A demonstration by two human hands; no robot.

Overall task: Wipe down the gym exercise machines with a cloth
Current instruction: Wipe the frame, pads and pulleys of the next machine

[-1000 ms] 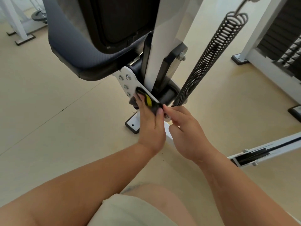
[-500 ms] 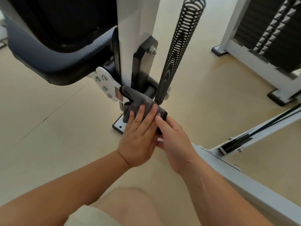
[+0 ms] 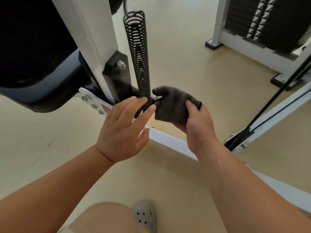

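Your right hand [image 3: 199, 126] grips the bunched cloth [image 3: 175, 106] just beside the foot of the spring [image 3: 138, 61]; your left hand [image 3: 123, 132], fingers straight and empty, lies at that foot. Wrap the cloth round the coils, then draw it upward.

Dark grey cloth [image 3: 173, 106] — bunched, just beside the machine's black spring [image 3: 140, 64]
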